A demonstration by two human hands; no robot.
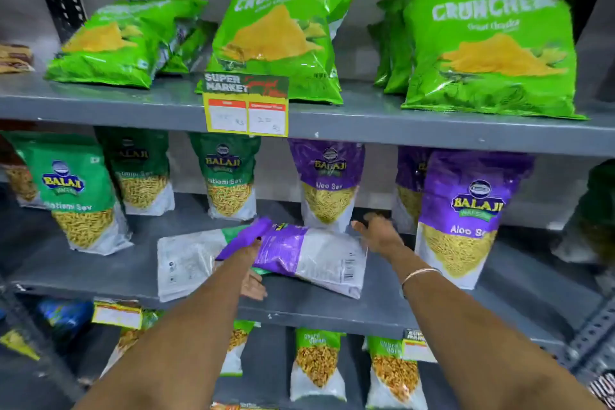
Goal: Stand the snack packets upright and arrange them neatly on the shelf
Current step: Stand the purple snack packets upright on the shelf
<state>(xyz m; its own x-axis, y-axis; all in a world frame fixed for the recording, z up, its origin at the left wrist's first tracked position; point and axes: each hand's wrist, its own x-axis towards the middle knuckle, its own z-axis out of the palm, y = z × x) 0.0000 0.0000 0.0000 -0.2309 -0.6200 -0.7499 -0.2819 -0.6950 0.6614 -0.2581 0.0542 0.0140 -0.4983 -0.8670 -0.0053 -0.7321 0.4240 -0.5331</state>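
Note:
A purple-and-white Aloo Sev packet (309,253) lies back-side up on the middle shelf (432,303), resting over a green-and-white packet (189,260) that lies flat too. My left hand (254,276) grips the purple packet at its left end, fingers partly under it. Just past the packet's right end, my right hand (379,231) hovers with fingers spread. Upright purple Aloo Sev packets stand behind (327,183) and to the right (466,213). Green Ratlami Sev packets (76,190) stand upright on the left.
Large green Crunchem bags (489,50) sit on the top shelf, the left ones (116,43) leaning back. A supermarket price tag (245,105) hangs on that shelf's edge. Smaller green-topped packets (317,363) stand on the bottom shelf. Perforated black uprights frame the rack.

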